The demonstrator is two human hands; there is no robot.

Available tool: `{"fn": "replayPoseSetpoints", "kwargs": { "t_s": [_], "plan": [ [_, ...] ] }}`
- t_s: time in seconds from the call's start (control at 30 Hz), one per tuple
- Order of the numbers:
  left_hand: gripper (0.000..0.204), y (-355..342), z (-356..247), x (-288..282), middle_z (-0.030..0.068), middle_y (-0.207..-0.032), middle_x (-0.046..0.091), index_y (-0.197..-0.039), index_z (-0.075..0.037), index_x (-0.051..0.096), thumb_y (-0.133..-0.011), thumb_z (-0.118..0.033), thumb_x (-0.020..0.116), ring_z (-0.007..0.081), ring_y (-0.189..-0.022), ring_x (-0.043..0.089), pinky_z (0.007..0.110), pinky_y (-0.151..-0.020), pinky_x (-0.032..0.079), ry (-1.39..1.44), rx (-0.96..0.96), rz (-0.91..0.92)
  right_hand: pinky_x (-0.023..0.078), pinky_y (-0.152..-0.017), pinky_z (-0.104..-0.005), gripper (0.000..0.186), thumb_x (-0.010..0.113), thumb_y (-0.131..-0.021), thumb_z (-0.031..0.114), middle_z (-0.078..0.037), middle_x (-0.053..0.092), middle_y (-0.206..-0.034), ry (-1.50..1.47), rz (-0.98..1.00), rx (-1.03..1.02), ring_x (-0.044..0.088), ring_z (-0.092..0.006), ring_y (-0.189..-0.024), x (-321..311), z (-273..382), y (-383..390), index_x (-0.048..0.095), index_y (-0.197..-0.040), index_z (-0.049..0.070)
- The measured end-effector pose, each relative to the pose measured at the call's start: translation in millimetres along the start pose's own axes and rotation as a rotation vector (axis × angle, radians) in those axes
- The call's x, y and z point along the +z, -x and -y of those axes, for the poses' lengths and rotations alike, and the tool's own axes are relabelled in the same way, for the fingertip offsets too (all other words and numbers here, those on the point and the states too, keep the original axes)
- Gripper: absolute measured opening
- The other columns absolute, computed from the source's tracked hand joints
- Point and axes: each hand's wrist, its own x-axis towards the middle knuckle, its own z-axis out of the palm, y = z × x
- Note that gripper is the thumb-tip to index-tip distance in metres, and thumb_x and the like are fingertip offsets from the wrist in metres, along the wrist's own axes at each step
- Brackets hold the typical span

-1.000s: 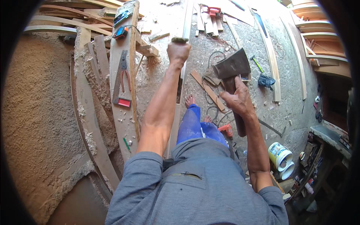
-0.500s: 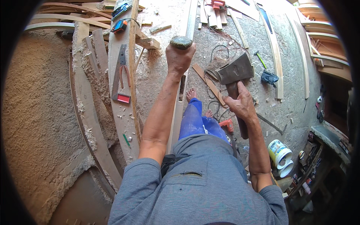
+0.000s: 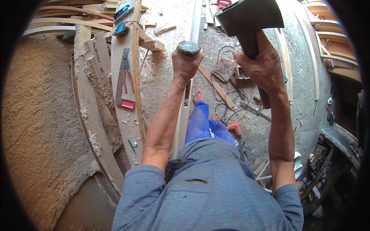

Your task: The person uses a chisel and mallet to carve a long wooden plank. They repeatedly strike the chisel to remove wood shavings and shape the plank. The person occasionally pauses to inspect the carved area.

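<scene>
My left hand (image 3: 186, 68) is closed in a fist round an upright chisel (image 3: 189, 49). Only its rounded, worn grey butt shows above the fist; the blade is hidden below. Under that hand runs a long wooden beam (image 3: 182, 127) with a narrow slot (image 3: 187, 92) cut in it, beside my leg. My right hand (image 3: 265, 65) grips the dark handle of a hatchet (image 3: 250, 17), thumb lifted off to one side. The broad dark head is raised, higher in the picture than the chisel and to its right.
On a plank at the left lie pliers (image 3: 126, 77), a try square (image 3: 125, 103), a tape measure (image 3: 122, 29) and a green pencil (image 3: 132, 145). An orange-red power tool (image 3: 234, 128), cables and a wood strip (image 3: 217, 87) lie by my feet. White buckets (image 3: 298, 163) stand at right.
My right hand has swung the hatchet up and to the right, away from the chisel. The left hand, holding the chisel, has barely shifted.
</scene>
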Motion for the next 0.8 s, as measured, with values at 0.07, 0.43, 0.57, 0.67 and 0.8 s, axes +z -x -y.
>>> {"fn": "replayPoseSetpoints", "kwargs": {
  "t_s": [0.07,0.43,0.57,0.67,0.8],
  "plan": [
    [0.013,0,6,3,0.0032,-0.069,0.071,-0.077,-0.002,0.070,-0.083,-0.012,0.073,0.0106,-0.067,0.067,0.031,-0.064,0.054,-0.014,-0.081,0.015,0.056,-0.093,-0.0412,0.057,0.074,-0.083,0.017,-0.016,0.074,-0.111,-0.041,0.028,0.058,0.073,-0.0272,-0.101,7,-6,1,0.057,-0.136,0.009],
    [0.011,-9,8,10,0.0084,-0.072,0.073,-0.082,-0.002,0.074,-0.080,-0.013,0.073,0.0148,-0.067,0.071,0.033,-0.066,0.057,-0.035,-0.110,0.036,0.052,-0.097,-0.0383,0.063,0.077,-0.085,0.019,-0.012,0.070,-0.120,-0.095,0.122,0.103,0.067,-0.0221,-0.108,28,-29,-1,0.053,-0.143,0.008],
    [0.012,-13,19,6,0.0099,-0.071,0.074,-0.082,-0.003,0.075,-0.079,-0.015,0.072,0.0169,-0.067,0.073,0.034,-0.066,0.058,-0.044,-0.120,0.037,0.053,-0.096,-0.0375,0.064,0.077,-0.083,0.022,-0.013,0.070,-0.118,-0.026,0.133,0.081,0.068,-0.0212,-0.105,30,-31,1,0.054,-0.141,0.007],
    [0.013,-16,28,9,0.0092,-0.071,0.074,-0.082,-0.003,0.075,-0.079,-0.016,0.072,0.0171,-0.067,0.073,0.034,-0.067,0.058,-0.057,-0.141,0.049,0.055,-0.091,-0.0366,0.063,0.077,-0.084,0.022,-0.013,0.071,-0.116,0.016,0.141,0.104,0.069,-0.0211,-0.099,29,-31,2,0.054,-0.141,0.007],
    [0.013,-16,32,13,0.0087,-0.071,0.074,-0.081,-0.005,0.075,-0.078,-0.017,0.072,0.0177,-0.066,0.072,0.035,-0.068,0.057,0.005,-0.142,0.003,0.059,-0.080,-0.0356,0.060,0.076,-0.085,0.023,-0.012,0.072,-0.105,0.082,0.140,0.039,0.071,-0.0200,-0.087,26,-40,-13,0.055,-0.139,0.008]
  ]
}}
